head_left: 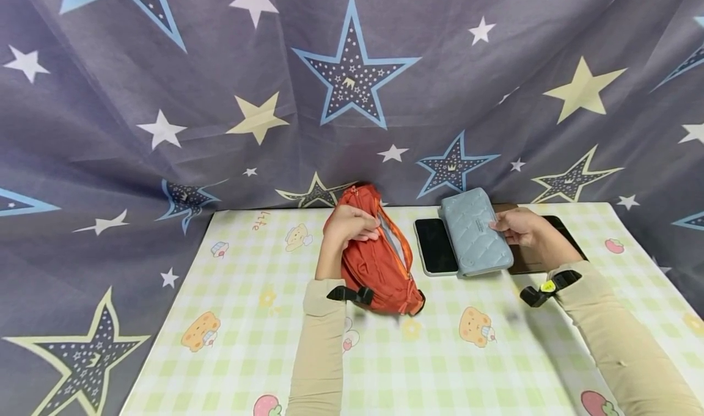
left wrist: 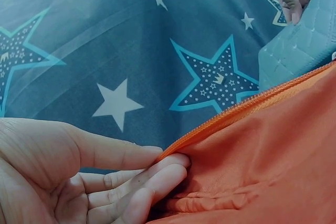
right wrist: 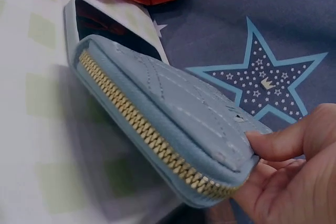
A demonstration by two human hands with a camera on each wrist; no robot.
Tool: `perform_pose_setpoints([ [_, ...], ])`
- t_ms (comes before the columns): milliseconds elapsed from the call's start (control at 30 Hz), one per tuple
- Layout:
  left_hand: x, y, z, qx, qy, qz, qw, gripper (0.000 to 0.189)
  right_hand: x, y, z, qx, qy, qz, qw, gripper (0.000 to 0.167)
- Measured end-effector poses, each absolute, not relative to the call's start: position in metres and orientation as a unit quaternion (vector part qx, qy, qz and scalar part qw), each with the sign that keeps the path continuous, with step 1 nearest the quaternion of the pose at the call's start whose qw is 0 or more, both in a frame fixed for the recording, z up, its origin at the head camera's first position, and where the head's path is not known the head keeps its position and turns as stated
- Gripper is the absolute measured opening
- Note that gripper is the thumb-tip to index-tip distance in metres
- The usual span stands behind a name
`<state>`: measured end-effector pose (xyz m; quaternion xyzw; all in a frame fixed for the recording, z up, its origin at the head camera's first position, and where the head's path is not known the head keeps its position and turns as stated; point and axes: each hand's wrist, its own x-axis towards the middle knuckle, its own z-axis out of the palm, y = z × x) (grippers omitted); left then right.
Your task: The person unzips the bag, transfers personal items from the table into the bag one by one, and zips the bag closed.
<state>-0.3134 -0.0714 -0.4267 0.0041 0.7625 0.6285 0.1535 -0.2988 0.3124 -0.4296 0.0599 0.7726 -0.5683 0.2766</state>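
An orange-red zippered bag (head_left: 370,268) lies on the table, its zipper undone along the right side and a grey lining showing. My left hand (head_left: 354,225) pinches the bag's zipper edge between thumb and fingers, seen closely in the left wrist view. My right hand (head_left: 521,226) grips a light blue quilted wallet (head_left: 474,229) by its right edge, thumb on top. In the right wrist view the wallet's gold zipper (right wrist: 147,129) is closed, and the wallet is tilted above the table. Just left of the wallet lies a phone (head_left: 436,246) with a dark screen and pale case.
A brown flat item (head_left: 525,264) and a black item (head_left: 566,233) lie behind and under the right hand, partly hidden. The table (head_left: 231,367) has a green checked cover. A grey curtain (head_left: 209,55) with stars hangs along its far edge.
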Motion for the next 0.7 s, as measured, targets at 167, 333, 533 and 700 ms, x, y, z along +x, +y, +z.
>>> perform_pose_setpoints([
  [167,-0.315,-0.072,-0.427,0.005,0.765,0.625,0.153,0.015,-0.299,0.304,-0.425,0.049,0.766,-0.58,0.273,0.045],
  [333,-0.315,-0.074,-0.428,0.008,0.766,0.624,0.15,0.014,-0.299,0.295,-0.424,0.041,0.755,-0.59,0.283,0.046],
  [533,-0.314,-0.073,-0.428,0.01,0.763,0.629,0.15,0.015,-0.298,0.29,-0.428,0.026,0.715,-0.629,0.304,0.021],
  [700,-0.315,-0.071,-0.43,0.009,0.762,0.63,0.152,0.015,-0.297,0.286,-0.428,0.016,0.664,-0.681,0.309,0.03],
])
